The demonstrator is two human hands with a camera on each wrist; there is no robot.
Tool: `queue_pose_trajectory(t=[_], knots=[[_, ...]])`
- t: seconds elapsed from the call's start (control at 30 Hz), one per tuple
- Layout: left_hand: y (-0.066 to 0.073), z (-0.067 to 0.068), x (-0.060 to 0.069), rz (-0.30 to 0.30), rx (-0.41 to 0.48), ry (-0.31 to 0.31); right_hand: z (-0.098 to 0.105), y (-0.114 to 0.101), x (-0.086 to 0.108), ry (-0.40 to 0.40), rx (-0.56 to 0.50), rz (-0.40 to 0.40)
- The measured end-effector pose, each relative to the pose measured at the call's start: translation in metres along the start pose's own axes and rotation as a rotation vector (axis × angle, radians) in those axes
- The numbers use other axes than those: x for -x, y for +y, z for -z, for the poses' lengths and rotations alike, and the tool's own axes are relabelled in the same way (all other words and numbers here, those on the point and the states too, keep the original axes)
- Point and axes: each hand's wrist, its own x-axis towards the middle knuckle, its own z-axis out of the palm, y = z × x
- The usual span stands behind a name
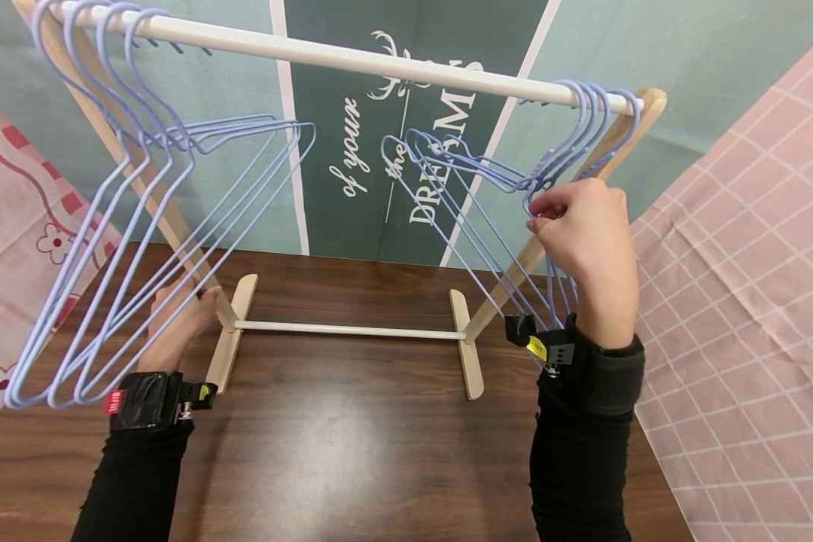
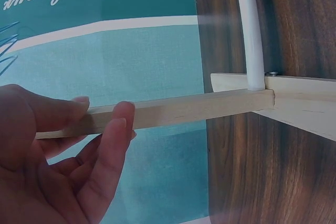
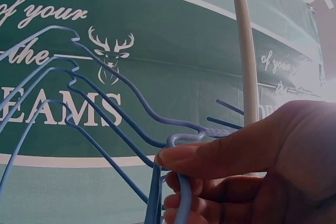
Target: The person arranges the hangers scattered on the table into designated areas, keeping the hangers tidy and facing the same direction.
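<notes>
A clothes rack with a white top rod (image 1: 352, 56) and wooden side posts stands before me. My left hand (image 1: 179, 312) holds the left post (image 2: 178, 113) low down, thumb on one side and fingers on the other. Several light-blue wire hangers (image 1: 190, 141) hang at the left end of the rod, partly in front of that hand. At the right end hangs another group of blue hangers (image 1: 535, 181). My right hand (image 1: 589, 233) pinches one blue hanger (image 3: 184, 192) between thumb and fingers, just below its twisted neck. Its fingers hide part of the wire.
A white lower bar (image 1: 352, 329) joins the wooden feet (image 1: 470, 369) on a dark wood-grain surface (image 1: 352, 452). Behind the rack hangs a green cloth (image 1: 352, 218) with white lettering. Pink patterned cloths (image 1: 752, 301) flank both sides.
</notes>
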Motion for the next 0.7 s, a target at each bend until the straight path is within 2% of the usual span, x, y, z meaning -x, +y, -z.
queue_pose_trajectory(t=[0.03, 0.07, 0.13, 0.2, 0.23, 0.3, 0.37, 0.5, 0.53, 0.6, 0.7], knots=[[-0.006, -0.003, -0.003, 0.0, -0.001, 0.0, 0.0, 0.0, 0.0, 0.001, 0.002, 0.001], [-0.006, -0.003, -0.004, 0.018, -0.003, -0.006, 0.0, 0.001, 0.0, 0.001, 0.003, 0.0], [0.0, 0.002, -0.001, 0.03, -0.038, -0.033, -0.001, 0.001, 0.001, 0.003, 0.006, -0.003], [0.01, 0.011, 0.006, 0.016, -0.057, -0.089, -0.001, 0.001, 0.002, 0.007, 0.009, -0.004], [0.009, 0.01, 0.005, 0.028, -0.092, -0.091, -0.001, 0.001, 0.002, 0.01, 0.011, -0.001], [0.019, 0.016, 0.011, 0.035, -0.115, -0.128, 0.0, 0.001, 0.003, 0.015, 0.013, 0.0], [0.017, 0.017, 0.012, 0.037, -0.115, -0.13, 0.0, 0.002, 0.004, 0.014, 0.011, 0.0], [0.0, 0.007, 0.003, 0.045, -0.127, -0.1, -0.001, 0.003, 0.005, 0.012, 0.009, -0.003], [0.0, 0.007, 0.003, 0.04, -0.127, -0.098, -0.001, 0.003, 0.006, 0.015, 0.008, -0.005], [0.008, 0.011, 0.008, 0.02, -0.137, -0.098, -0.001, 0.003, 0.007, 0.029, 0.004, -0.003], [0.032, 0.025, 0.022, -0.017, -0.131, -0.066, -0.001, 0.004, 0.009, 0.076, 0.001, 0.008]])
